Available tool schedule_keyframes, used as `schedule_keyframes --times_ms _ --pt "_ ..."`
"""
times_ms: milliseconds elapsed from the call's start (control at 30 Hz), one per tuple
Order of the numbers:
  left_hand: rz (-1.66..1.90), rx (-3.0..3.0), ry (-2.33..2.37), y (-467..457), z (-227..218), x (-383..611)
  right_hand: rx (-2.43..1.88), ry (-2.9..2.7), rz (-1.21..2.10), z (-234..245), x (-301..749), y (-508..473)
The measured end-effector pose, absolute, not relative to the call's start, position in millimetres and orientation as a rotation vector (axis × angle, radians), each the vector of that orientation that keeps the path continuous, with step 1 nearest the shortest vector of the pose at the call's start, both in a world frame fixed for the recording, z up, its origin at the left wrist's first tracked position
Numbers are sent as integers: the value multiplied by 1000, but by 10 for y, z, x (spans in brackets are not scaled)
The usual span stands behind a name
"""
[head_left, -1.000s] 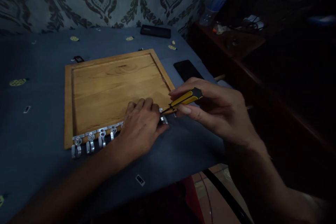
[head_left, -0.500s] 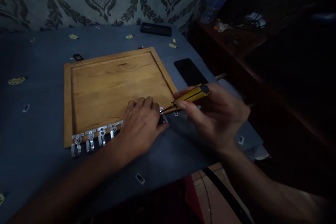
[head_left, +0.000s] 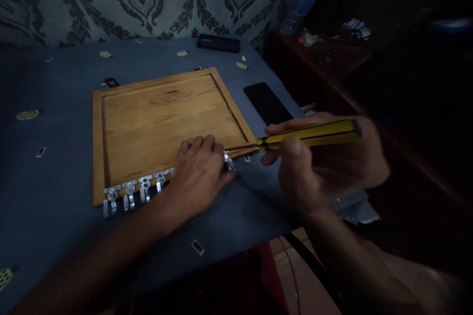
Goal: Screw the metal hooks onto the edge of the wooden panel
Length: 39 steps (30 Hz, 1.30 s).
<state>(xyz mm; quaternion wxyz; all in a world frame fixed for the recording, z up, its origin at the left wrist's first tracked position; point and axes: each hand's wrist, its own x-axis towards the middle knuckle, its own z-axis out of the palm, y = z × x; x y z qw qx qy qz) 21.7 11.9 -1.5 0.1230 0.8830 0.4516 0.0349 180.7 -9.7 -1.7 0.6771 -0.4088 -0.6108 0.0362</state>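
A framed wooden board (head_left: pixel 158 123) lies on the cloth-covered table. Along its near edge runs a row of silver metal hooks (head_left: pixel 129 194), some of them covered by my hand. My left hand (head_left: pixel 199 174) grips that near edge, fingers on top of the board and thumb at the last hook (head_left: pixel 228 160) on the right; what lies under the palm is hidden. In my right hand (head_left: pixel 328 162) is a yellow-and-black screwdriver (head_left: pixel 310 136), held nearly level. Its shaft reaches over the board's right corner, and the tip is near that hook, touching or not I cannot tell.
A black phone (head_left: pixel 266 102) lies right of the board, and another dark, phone-like object (head_left: pixel 219 43) is by the wall. A dark wooden cabinet (head_left: pixel 332 66) with a plastic bottle (head_left: pixel 297 12) stands to the right. The table's front edge is close below my forearms.
My right hand has moved back to the right and the screwdriver has swung flatter, showing more of its handle and shaft. My left hand has stayed almost in place on the board.
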Motion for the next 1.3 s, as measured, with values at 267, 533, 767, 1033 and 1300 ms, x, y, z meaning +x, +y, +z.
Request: schedule_keyframes --times_ms 267,533,767,1033,1300 --pt "116 2587 1314 121 -15 219 -1161 -1493 190 -57 1869 -130" --pt "66 2571 1326 122 5 233 -1239 -1533 196 -132 1908 -133" --pt "76 2565 1318 123 4 232 -1201 -1579 140 -151 1915 -122" --pt "61 2567 1311 124 -16 226 -1027 -1746 501 130 1968 -34" --pt "27 2563 1317 136 1 241 -934 -1956 655 229 2112 -23"
